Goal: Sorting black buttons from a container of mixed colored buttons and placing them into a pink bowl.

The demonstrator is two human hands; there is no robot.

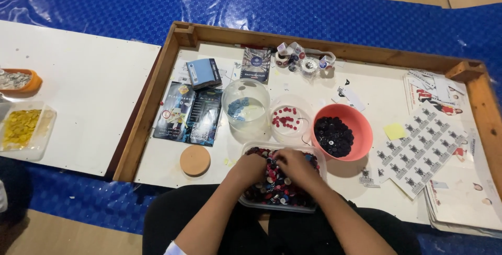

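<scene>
Three bowls (289, 118) were set in a row behind the tub of buttons (280, 184), inside the framed tray (157, 90). A round lid (195, 160) lay left of the tub; sheets of labels (418, 145) lay right.

Clear tub (320, 167) heaped with mixed buttons (274, 187)

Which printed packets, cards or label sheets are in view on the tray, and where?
Dark rectangular printed packets: left of the clear bowls, lying flat.
Small blue-and-black booklet: behind those packets.
Dark card with white emblem: by the back rim.
White sheets of black-printed labels: right of the orange bowl.
</scene>
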